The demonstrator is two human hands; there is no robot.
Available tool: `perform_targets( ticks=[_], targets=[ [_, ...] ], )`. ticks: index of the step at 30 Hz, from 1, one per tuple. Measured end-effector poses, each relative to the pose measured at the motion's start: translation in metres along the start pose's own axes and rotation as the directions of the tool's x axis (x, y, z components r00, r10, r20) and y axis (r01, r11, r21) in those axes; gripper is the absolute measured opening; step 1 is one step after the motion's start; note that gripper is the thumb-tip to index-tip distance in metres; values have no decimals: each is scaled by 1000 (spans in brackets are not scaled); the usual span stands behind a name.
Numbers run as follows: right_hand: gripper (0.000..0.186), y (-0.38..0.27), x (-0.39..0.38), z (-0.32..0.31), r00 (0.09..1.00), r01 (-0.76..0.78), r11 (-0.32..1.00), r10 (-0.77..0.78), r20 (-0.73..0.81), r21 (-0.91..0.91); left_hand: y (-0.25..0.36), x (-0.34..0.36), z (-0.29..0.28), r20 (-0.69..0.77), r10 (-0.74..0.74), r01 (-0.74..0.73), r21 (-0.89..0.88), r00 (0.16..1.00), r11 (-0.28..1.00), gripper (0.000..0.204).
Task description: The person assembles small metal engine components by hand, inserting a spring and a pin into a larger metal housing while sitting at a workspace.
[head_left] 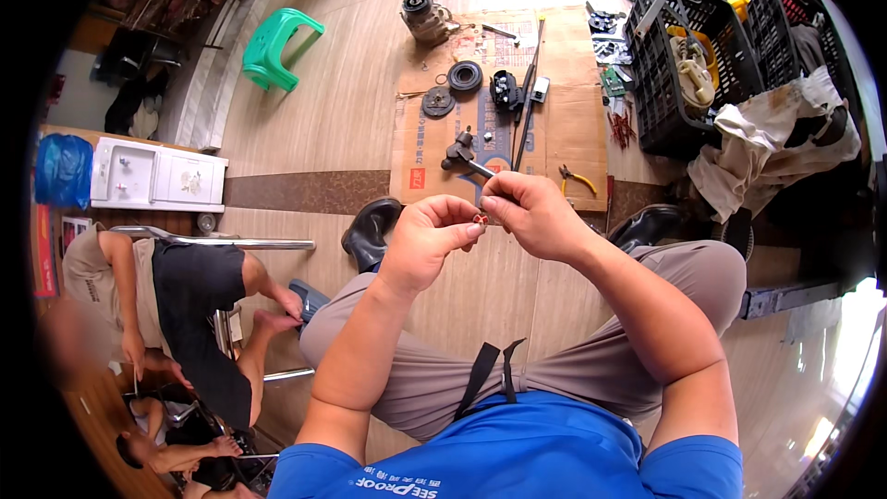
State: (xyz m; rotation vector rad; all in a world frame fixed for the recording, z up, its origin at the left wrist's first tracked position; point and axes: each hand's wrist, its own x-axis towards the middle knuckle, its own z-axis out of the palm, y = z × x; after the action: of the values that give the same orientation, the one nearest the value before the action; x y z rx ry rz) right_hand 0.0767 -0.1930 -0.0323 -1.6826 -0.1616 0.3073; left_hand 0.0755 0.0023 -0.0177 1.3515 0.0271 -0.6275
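Blue, the shirt (531,448) bears white lettering at lower left. Left hand (423,238) is clamped, thumb against finger, on a small part (479,220), red with pale, gold-like patches, at its fingertips, finer shape too small to tell. Rightward, the right hand (538,214) holds thumb and fingers together just beside it, contact not determinable; a cardboard sheet (588,134) beyond carries dark and red print.

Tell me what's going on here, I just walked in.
A person in a blue shirt has both hands together over a cardboard sheet. The left hand pinches a small reddish piece; the right hand's fingertips are close by, their grip unclear. On the cardboard lie yellow-handled pliers, a hammer-like tool and a black ring-shaped part.
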Motion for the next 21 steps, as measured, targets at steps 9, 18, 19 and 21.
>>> perform_targets(
  ticks=[9,18,19,21],
  targets=[
    [12,-1,0,-1,1000,-4,998,5,-20,57,1,1,-2,29,-132,135,-157,991,978,16],
    [12,6,1,1,1000,5,999,-5,-10,35,1,1,-1,62,-170,178,-176,984,968,12],
    [12,4,0,1,1000,15,1000,-15,-7,18,0,2,-2,75,-179,189,-162,981,968,13],
    [12,3,0,2,1000,24,1000,-24,-2,3,-1,2,-3,87,-190,201,-149,978,968,13]
  ],
)
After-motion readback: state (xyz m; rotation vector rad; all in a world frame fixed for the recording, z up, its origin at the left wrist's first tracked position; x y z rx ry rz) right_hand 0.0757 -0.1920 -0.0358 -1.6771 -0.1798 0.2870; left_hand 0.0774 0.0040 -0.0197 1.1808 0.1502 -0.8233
